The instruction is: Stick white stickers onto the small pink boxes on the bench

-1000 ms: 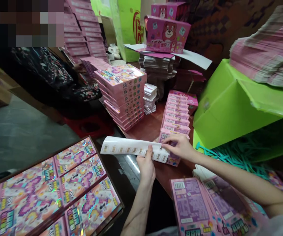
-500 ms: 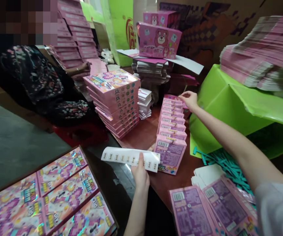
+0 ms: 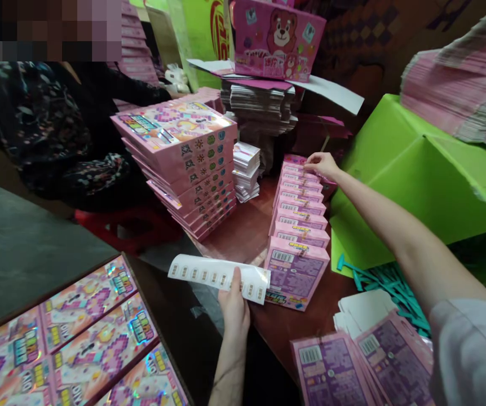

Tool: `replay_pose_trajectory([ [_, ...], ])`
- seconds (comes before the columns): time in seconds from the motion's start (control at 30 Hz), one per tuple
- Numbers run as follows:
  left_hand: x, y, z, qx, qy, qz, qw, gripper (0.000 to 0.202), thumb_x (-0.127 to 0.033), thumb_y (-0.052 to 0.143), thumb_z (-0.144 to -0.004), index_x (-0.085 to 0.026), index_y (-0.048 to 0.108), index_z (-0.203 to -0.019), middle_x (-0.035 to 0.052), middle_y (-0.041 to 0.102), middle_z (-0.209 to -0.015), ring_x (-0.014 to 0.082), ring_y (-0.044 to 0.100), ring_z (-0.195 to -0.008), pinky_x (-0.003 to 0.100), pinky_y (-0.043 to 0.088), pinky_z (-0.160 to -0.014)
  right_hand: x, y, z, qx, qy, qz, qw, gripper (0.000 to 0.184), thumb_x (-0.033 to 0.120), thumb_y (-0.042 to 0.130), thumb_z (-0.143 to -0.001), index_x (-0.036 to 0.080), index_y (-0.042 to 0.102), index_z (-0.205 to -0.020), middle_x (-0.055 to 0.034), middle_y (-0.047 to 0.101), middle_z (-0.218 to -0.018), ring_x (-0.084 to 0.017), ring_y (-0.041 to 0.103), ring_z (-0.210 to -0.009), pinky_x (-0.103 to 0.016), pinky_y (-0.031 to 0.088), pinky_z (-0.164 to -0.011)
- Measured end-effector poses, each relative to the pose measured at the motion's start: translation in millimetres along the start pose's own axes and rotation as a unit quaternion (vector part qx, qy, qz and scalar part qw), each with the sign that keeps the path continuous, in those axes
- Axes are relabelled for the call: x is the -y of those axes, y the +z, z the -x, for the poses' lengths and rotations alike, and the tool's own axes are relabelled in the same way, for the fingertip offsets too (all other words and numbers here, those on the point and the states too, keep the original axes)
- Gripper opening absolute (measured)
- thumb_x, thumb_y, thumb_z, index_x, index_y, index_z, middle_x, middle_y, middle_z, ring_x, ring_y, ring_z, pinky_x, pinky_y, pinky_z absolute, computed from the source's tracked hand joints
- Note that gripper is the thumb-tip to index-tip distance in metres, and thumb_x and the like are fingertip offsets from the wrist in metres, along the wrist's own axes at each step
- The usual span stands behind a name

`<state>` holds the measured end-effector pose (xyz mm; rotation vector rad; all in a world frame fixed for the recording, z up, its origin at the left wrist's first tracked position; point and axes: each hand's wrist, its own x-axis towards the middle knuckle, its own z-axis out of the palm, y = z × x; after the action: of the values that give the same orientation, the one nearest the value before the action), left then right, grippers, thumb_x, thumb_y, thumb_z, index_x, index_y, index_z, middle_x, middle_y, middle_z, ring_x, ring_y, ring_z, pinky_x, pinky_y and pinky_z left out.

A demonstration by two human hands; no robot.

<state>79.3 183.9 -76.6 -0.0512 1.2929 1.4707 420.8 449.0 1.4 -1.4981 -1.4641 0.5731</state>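
Head view: right hand (image 3: 325, 165) has moved from the sticker sheet (image 3: 211, 276) to the far boxes

On the reddish surface (image 3: 247, 228), the row of pink boxes (image 3: 299, 223) now has the work at its far end. The sheet, left of the nearest box, overlaps it in view; contact is unclear. The left hand (image 3: 234, 307) grips the sheet, thumb on top. The right fingertips bunch at a far box; I cannot tell whether they hold anything.

cam: head-worn | look: fwd + dn | dist: close, abv tbl (image 3: 243, 228)
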Motion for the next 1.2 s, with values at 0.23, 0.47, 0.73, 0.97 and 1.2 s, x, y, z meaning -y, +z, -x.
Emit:
replay_pose_trajectory([
  [0.23,1,-1.7,1,0.001,0.009,-0.003,1.000,0.021,-0.013,0.065,-0.082,-0.012,0.064,-0.103,0.0094,0.069,-0.108,0.0163,0.067,-0.098,0.034,0.050,-0.098,-2,8,7,-0.062,-0.086,0.142,0.984,0.035,0.027,0.082,-0.057,0.013,0.065,-0.084,-0.0006,0.059,-0.065,-0.014,0.053,-0.061,-0.028,0.045,-0.061],
  [0.47,-20,-8.1,21,0.019,0.031,0.012,0.999,0.020,-0.014,0.063,-0.083,-0.013,0.063,-0.104,0.0077,0.070,-0.102,0.0139,0.068,-0.093,0.029,0.051,-0.094,33,10,34,-0.309,-0.083,0.119,0.940,0.040,0.037,0.061,-0.080,0.017,0.050,-0.113,-0.0013,0.054,-0.078,-0.016,0.055,-0.070,-0.032,0.048,-0.072],
  [0.73,-11,-27.2,83,0.199,0.044,-0.048,0.978,0.040,-0.033,0.082,-0.062,-0.015,0.063,-0.093,0.0061,0.070,-0.094,0.0179,0.067,-0.086,0.030,0.053,-0.085,156,24,331,0.112,-0.183,0.027,0.976,0.042,0.049,0.069,-0.073,0.024,0.065,-0.107,-0.0083,0.066,-0.098,-0.025,0.063,-0.089,-0.039,0.053,-0.079],
  [0.97,31,-49.2,135,0.353,0.067,-0.236,0.903,0.043,-0.035,0.080,-0.061,-0.011,0.061,-0.091,0.0124,0.068,-0.091,0.0254,0.066,-0.086,0.039,0.054,-0.079,139,-23,448,-0.044,0.071,0.019,0.996,0.012,0.041,0.067,-0.075,0.030,0.070,-0.077,-0.0033,0.070,-0.079,-0.025,0.066,-0.074,-0.040,0.056,-0.068],
  [1.2,60,-61.8,67,0.238,0.443,-0.423,0.754,0.101,-0.024,0.084,-0.053,-0.016,0.032,-0.140,0.0208,0.033,-0.144,0.0370,0.027,-0.138,0.054,0.025,-0.112,68,-88,542,-0.381,0.256,0.054,0.887,0.045,0.053,0.069,-0.065,0.024,0.067,-0.099,-0.0117,0.070,-0.092,-0.034,0.067,-0.084,-0.048,0.055,-0.070],
])
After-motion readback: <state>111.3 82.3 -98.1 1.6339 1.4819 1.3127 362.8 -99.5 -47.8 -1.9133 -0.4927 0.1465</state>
